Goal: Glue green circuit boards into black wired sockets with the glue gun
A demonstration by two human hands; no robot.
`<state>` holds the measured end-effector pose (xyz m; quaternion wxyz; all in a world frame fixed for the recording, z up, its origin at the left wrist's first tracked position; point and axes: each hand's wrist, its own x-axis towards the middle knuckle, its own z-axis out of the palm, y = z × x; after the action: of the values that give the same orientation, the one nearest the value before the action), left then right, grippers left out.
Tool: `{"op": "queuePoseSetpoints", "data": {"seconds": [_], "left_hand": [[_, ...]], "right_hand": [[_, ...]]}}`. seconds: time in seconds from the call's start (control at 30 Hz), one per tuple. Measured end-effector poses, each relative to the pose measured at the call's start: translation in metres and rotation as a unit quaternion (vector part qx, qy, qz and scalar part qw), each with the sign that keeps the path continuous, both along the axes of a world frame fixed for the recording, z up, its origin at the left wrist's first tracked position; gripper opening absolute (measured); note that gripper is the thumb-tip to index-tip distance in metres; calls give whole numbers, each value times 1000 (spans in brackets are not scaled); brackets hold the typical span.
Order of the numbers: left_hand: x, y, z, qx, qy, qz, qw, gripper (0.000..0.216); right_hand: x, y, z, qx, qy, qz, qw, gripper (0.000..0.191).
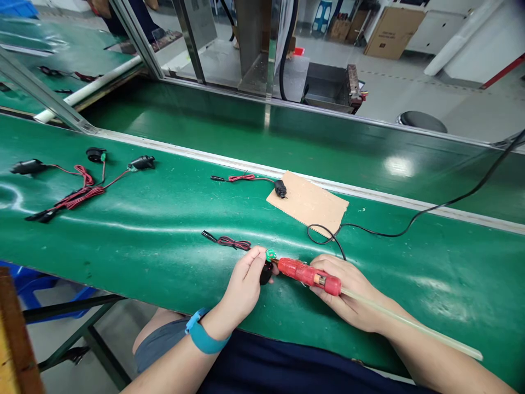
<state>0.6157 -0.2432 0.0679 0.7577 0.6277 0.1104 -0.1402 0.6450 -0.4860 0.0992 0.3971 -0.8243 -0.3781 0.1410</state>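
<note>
My left hand (245, 282), with a blue wristband above it, pinches a round black part (266, 272) with a small green circuit board (270, 254). Beside it lies a bundled red-and-black cable (233, 242) ending in a black plug; where the cable meets the part is hidden by my fingers. Wrapped around a red hot glue gun (305, 275), my right hand (348, 290) holds its nozzle close against the board and the black part. Whether the tip touches cannot be made out. A long translucent glue stick (414, 324) sticks out of the gun's back end over my right forearm.
On the green mat (164, 246), several black parts with red-black cables (84, 191) lie at left. Another black part (280, 189) rests on a cardboard piece (315, 202). A black power cord (394, 235) loops rightward. Behind a white ledge (197, 156) runs a green belt (229, 117).
</note>
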Motion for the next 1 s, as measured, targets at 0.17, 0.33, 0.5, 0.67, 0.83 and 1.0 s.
{"op": "queuePoseSetpoints", "data": {"seconds": [0.17,0.33,0.5,0.67,0.83,1.0], "left_hand": [[-1,0,-2,0,-13,-9,1000,32],[-2,-2,-5,19,-32,-8,999,33],[-5,-5,-5,43,-38,-1,998,31],[-6,-4,-4,66,-46,-2,997,31],[-7,-4,-7,67,-45,-7,997,32],[-9,-4,-8,117,-70,-9,991,32]], "right_hand": [[0,0,3,-5,7,-1,1000,11],[-1,-2,6,-21,2,-3,1000,11],[0,-3,8,-36,-7,-3,999,9],[0,-3,9,-38,-7,-9,999,8],[-1,-3,11,-48,-13,-10,999,10],[-1,-4,17,-76,-31,-11,997,12]]}}
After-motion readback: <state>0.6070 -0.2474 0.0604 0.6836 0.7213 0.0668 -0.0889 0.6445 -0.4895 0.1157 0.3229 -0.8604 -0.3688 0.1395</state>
